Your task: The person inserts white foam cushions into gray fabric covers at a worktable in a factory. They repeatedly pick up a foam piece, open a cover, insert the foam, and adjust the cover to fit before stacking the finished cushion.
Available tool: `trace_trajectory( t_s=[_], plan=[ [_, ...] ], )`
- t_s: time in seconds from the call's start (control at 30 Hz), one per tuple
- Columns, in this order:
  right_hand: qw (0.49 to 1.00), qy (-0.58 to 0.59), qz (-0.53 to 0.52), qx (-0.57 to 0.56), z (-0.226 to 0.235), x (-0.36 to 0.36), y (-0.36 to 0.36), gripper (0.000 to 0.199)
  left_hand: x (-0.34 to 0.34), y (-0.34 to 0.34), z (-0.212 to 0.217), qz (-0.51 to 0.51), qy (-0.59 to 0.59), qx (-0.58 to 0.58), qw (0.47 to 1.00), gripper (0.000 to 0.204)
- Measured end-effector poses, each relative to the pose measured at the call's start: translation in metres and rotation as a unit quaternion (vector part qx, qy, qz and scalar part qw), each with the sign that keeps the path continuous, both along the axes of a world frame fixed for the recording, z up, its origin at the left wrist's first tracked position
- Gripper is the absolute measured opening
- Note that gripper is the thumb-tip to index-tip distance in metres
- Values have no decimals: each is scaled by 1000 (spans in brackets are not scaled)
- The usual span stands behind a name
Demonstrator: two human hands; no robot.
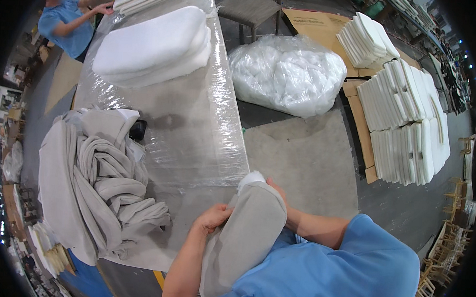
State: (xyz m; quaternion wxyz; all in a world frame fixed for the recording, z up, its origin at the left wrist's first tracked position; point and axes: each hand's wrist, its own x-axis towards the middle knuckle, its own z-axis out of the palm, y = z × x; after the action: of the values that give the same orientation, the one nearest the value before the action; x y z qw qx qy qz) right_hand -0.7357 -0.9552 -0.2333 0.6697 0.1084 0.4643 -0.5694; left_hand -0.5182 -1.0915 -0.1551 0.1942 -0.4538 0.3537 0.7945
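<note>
Grey cover (245, 234) is mostly over the white pad (251, 178), held upright against the person's chest at the near table (196, 141) edge. Left hand (212, 217) is pinching the fabric edge. Right hand (276, 188) sits behind the top, so I can't tell how it's gripping. I'd say tug the fabric evenly on both sides so the pad corner seats without bunching. More covers (96, 179) are piled to the left.
</note>
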Motion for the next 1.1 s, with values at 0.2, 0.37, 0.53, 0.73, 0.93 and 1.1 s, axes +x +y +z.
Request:
trace_trajectory(
  t_s=[0.2, 0.37, 0.53, 0.73, 0.93, 1.1],
  plan=[
    [993, -91, -20, 71, 11, -8, -16, 72, -20, 37, -3, 28, 28, -413, 910, 34],
    [987, -135, 25, 86, 29, -8, -12, 69, -38, 39, 16, 41, -37, -487, 872, 32],
    [989, -76, 56, 115, 22, 6, 1, 66, -55, 35, 5, 27, -54, -516, 854, 30],
    [987, 30, 90, 132, 7, 24, 8, 62, -70, 28, -1, 30, -50, -509, 859, 30],
    [954, 216, 128, 161, -15, 46, 14, 58, -71, 32, -10, 64, -2, -537, 841, 20],
    [918, 327, 93, 205, -29, 55, 9, 54, -66, 38, -17, 106, 24, -518, 848, 20]
  ],
)
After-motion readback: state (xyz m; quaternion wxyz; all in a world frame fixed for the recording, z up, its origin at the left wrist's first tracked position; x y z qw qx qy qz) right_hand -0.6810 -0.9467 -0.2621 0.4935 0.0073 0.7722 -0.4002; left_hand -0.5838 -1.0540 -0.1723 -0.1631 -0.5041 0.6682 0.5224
